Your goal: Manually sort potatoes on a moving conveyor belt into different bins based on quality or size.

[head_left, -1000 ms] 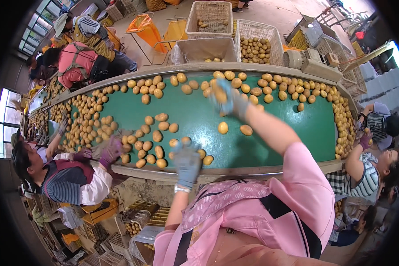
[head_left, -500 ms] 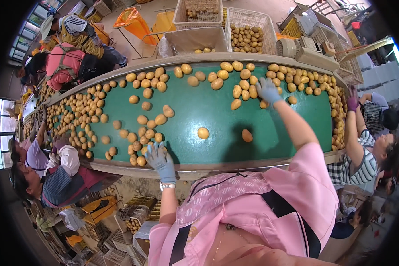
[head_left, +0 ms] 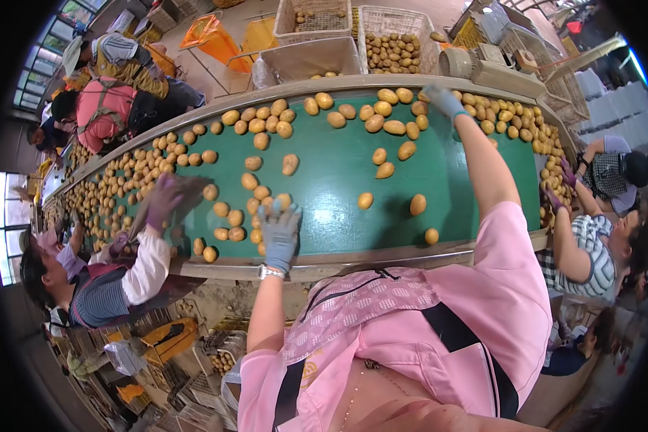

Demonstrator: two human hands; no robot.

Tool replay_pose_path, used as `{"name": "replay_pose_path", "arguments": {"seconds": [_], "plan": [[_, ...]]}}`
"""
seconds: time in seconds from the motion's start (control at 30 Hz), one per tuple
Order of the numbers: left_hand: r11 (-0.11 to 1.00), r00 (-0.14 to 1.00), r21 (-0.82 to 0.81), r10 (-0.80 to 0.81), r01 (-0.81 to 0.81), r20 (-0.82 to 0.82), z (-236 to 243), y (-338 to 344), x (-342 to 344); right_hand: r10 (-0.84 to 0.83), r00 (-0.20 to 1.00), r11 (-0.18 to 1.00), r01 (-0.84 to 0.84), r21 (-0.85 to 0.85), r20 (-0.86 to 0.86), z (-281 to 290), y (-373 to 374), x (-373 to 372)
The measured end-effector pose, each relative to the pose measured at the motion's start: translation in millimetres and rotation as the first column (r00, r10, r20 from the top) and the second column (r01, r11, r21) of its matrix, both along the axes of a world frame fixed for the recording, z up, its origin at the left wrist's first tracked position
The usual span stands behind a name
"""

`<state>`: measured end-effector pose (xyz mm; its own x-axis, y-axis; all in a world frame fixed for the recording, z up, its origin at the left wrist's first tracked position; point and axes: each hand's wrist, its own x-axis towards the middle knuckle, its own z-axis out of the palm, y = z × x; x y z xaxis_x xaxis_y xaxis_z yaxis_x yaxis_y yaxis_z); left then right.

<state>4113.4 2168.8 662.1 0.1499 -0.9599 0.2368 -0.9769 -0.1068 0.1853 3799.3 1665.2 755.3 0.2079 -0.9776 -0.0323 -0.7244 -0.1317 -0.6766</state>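
Dozens of potatoes [head_left: 394,127] are spread across a green belt [head_left: 338,173], crowded most thickly between 9 and 10 o'clock and banked along the end between 2 and 3 o'clock. At 8 o'clock, the blue-gloved left grip [head_left: 279,234] is seen loose, palm down with fingers spread, its tips laid at a small cluster of potatoes; a silver wristband [head_left: 270,272] is worn below the glove. Between 1 and 2 o'clock, the gloved right grip [head_left: 445,102] is stretched to potatoes at the belt's far edge, but it is blurred, and whether anything is grasped cannot be told. Three potatoes are scattered toward 3 o'clock, apart from the rest. Beyond the belt, a pale crate [head_left: 428,57] is partly filled with potatoes near 1 o'clock, and an orange bag [head_left: 212,43] is hung at 11. At 9 o'clock, a co-worker's purple glove [head_left: 164,198] is extended over the belt.
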Motion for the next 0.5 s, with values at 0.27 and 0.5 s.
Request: {"name": "replay_pose_path", "arguments": {"seconds": [0.27,0.5], "plan": [[0.786,0.784,-0.067,0.599,-0.614,-0.162,14,58,56,0.407,0.854,0.884,-0.458,-0.094,-0.325,-100,164,50],[0.940,0.907,-0.106,0.278,-0.325,-0.315,16,72,30,-0.351,0.716,-0.052,-0.659,0.750,0.604,-95,224,206]]}}
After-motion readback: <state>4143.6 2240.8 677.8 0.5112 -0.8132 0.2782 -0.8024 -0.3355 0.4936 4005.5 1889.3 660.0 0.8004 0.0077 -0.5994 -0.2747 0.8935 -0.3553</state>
